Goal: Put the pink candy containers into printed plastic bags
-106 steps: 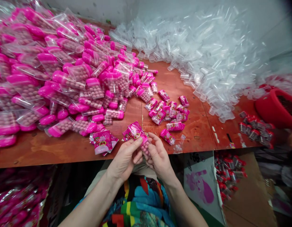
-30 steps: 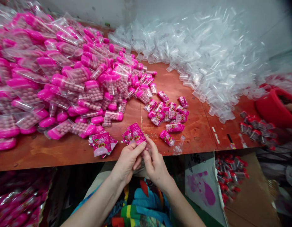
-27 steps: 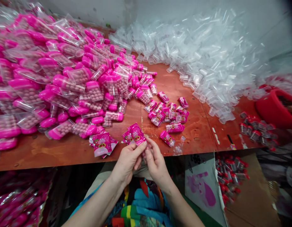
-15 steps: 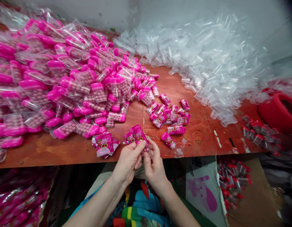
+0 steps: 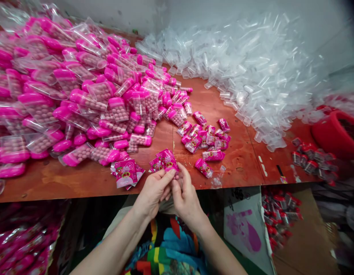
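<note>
L hand (image 5: 152, 191) & R hand (image 5: 188, 196) meet at the counter (image 5: 240, 172) edge, grip pinched nearly closed on a tub (image 5: 178, 177) — mostly hidden by fingers. Pink sleeve (image 5: 170, 164) shows past L thumb; can't tell if it's on the tub. Flat sleeves (image 5: 126, 173) lie near L wrist, wrapped tubs (image 5: 193, 144) beyond R fingertips — pink-lidded pile (image 5: 93, 91) far L.

The left hand (image 5: 151, 193) and right hand (image 5: 188, 200) hold one partly hidden container of pink balls (image 5: 177, 177), in front of the packet heap (image 5: 204, 139). Left of this heap lie pink-capped containers (image 5: 88, 99); behind it, clear tubes (image 5: 240, 72).
</note>
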Demonstrator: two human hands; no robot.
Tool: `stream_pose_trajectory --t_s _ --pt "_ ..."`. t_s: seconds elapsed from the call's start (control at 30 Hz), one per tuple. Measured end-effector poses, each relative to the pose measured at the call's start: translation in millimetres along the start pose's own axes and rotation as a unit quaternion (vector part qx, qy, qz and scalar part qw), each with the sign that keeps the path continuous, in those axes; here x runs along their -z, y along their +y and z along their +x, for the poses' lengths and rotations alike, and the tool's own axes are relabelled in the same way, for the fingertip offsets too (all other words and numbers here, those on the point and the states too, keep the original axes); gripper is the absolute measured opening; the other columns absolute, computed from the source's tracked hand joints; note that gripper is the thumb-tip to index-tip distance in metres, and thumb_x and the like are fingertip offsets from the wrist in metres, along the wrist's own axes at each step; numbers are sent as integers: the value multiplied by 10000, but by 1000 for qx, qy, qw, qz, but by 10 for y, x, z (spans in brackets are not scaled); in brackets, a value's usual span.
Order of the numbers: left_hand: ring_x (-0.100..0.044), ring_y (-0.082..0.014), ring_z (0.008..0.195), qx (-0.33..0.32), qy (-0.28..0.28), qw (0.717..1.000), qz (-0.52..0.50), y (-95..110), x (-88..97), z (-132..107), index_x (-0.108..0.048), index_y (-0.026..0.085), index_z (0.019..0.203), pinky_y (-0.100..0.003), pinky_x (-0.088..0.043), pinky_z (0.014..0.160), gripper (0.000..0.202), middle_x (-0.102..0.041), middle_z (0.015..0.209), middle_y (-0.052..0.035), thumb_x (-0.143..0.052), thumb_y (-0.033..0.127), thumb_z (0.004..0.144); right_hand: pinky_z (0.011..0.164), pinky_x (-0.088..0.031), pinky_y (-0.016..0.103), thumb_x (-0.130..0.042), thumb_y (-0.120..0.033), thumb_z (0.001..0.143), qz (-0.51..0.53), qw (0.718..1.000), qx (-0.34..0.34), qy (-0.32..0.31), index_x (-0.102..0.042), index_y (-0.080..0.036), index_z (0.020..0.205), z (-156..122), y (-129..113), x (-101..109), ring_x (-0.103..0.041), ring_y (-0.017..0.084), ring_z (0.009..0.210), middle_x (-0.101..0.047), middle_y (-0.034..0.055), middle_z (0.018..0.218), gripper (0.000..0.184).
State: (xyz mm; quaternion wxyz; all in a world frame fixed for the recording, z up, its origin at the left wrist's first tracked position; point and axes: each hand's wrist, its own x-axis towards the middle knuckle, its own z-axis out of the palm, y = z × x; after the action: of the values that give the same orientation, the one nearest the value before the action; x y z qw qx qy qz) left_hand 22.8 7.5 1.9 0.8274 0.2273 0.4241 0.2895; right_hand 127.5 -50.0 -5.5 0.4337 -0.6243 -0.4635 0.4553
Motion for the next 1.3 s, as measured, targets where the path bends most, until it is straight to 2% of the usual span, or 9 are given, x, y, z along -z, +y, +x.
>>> stream_pose_trajectory --t_s 0.1,0.17,0.4,0.57,0.7,0.9,1.0,1.13,1.3 --pt "-259 -18 316 -8 51 999 17 -44 -66 -9 -584 148 772 -164 -202 345 361 -441 433 84 -702 489 758 869 -539 406 -420 -292 967 -89 996 24 5 -267 -190 1485 3 62 4 -640 263 1050 -587 174 1256 549" --pt "-270 -21 312 -5 63 998 21 -44 -77 -20 -606 144 806 -168 -208 344 379 -454 434 82 -709 503 742 883 -534 410 -418 -293 971 -59 998 14 -7 -261 -187 1485 7 80 24 -664 244 986 -626 156 1188 547" --pt "-217 -27 314 10 -3 1000 -17 6 15 -30 -561 155 701 -176 -287 389 339 -341 343 104 -644 460 821 752 -558 291 -479 -362 962 186 979 -64 -56 -274 -296 1449 -17 118 19 -648 124 793 -599 72 1175 532" --pt "-201 -24 303 6 -5 1000 -13 -34 30 -47 -555 154 762 -176 -265 371 304 -370 361 108 -657 435 820 702 -544 244 -503 -360 949 191 979 -73 -16 -327 -291 1430 5 134 14 -620 110 796 -558 68 1170 518" --pt "-170 -17 319 15 -36 999 -23 -27 40 -46 -575 147 797 -178 -294 381 310 -397 418 104 -623 449 847 580 -508 194 -503 -376 945 206 971 -119 -39 -366 -288 1405 59 66 80 -614 101 743 -574 51 1084 489" --pt "-264 -5 339 -4 47 998 -46 -58 -45 15 -586 133 740 -156 -243 365 367 -473 483 72 -721 475 749 695 -542 338 -453 -305 963 -16 999 -8 -27 -280 -243 1477 43 84 40 -652 173 695 -680 83 959 546" --pt "-278 1 324 -9 93 994 -47 -64 -92 11 -593 131 735 -158 -197 346 369 -513 499 61 -760 459 705 734 -542 371 -480 -301 946 -71 997 19 -13 -306 -229 1472 38 110 14 -670 214 781 -673 123 1065 558" --pt "-241 -13 307 14 49 997 -56 -19 -56 -30 -603 139 739 -173 -280 376 298 -419 396 93 -729 408 755 631 -533 265 -475 -355 957 118 991 -43 -38 -291 -278 1454 52 104 38 -620 132 684 -632 47 955 535" --pt "-181 -6 323 35 -43 997 -45 28 70 -64 -627 132 785 -180 -283 380 245 -415 436 94 -714 361 781 416 -356 137 -537 -422 926 281 946 -152 -58 -364 -329 1410 47 68 110 -504 71 555 -552 -11 828 523"
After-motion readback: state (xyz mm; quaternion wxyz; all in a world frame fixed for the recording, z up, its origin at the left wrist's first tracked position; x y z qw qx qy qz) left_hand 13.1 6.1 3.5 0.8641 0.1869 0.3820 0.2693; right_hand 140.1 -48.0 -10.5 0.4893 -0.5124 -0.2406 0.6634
